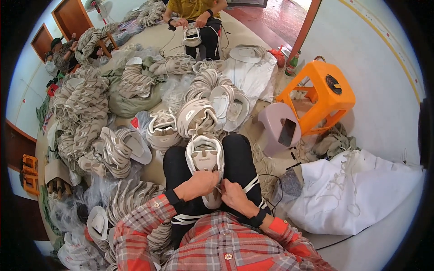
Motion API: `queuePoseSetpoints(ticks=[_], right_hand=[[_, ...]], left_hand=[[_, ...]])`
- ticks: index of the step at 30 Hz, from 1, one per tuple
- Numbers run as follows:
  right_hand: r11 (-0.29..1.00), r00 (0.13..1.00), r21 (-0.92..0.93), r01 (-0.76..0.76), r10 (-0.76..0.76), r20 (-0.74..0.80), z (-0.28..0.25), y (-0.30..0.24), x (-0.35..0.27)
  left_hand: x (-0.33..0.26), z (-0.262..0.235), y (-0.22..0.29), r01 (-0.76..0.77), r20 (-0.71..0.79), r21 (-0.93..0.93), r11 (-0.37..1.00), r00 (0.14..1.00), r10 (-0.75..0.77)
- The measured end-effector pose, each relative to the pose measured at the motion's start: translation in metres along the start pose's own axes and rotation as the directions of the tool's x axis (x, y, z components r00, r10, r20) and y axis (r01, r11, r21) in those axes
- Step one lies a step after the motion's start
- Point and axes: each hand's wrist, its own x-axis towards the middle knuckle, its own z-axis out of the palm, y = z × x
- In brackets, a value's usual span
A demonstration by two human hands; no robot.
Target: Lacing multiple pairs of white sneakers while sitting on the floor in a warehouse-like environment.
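Observation:
A beige and white shoe upper (205, 156) lies across my lap between my black-clad thighs, its toe end pointing away from me. My left hand (203, 184) is closed over the middle of the upper, fingers pressed onto it. Right beside it, my right hand (236, 198) is closed in a pinch at the upper's right edge. What its fingertips hold is too small to make out. White bands (251, 184) circle my thighs. Just beyond my knees sit more shoe uppers, one (197, 118) straight ahead and another (162, 129) to its left.
Stacked uppers (86, 104) heap up on the left, with plastic bags among them. To the right stand an orange stool (323, 74) and a small mauve stool (270, 118) bearing a phone (287, 131). White sacking (330, 203) lies near right. A co-worker (194, 8) handles an upper opposite.

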Motion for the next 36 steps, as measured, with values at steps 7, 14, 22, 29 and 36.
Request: queuePoseSetpoints(ticks=[7,14,22,29,36], right_hand=[[0.981,0.996,0.195,0.022,-0.005,-0.090,0.015,0.013,0.008],[0.961,0.952,-0.049,0.273,-0.278,-0.130,-0.016,-0.003,-0.011],[0.836,0.932,-0.437,0.331,-0.361,0.013,-0.020,-0.009,-0.018],[0.899,0.919,-0.231,0.372,-0.391,-0.045,-0.020,-0.021,-0.012],[0.982,0.992,-0.144,0.126,-0.121,0.045,-0.030,-0.019,-0.005]], left_hand=[[0.006,-0.013,0.004,-0.086,0.080,-0.009,0.996,0.993,0.086],[-0.002,-0.015,0.013,-0.264,-0.057,0.281,0.923,0.955,0.290],[-0.014,-0.035,0.015,0.045,-0.106,0.505,0.862,0.994,0.010],[-0.059,-0.046,-0.024,0.023,-0.413,0.031,0.999,0.911,-0.008],[-0.102,-0.020,-0.024,0.443,0.374,-0.853,0.277,0.888,-0.267]])
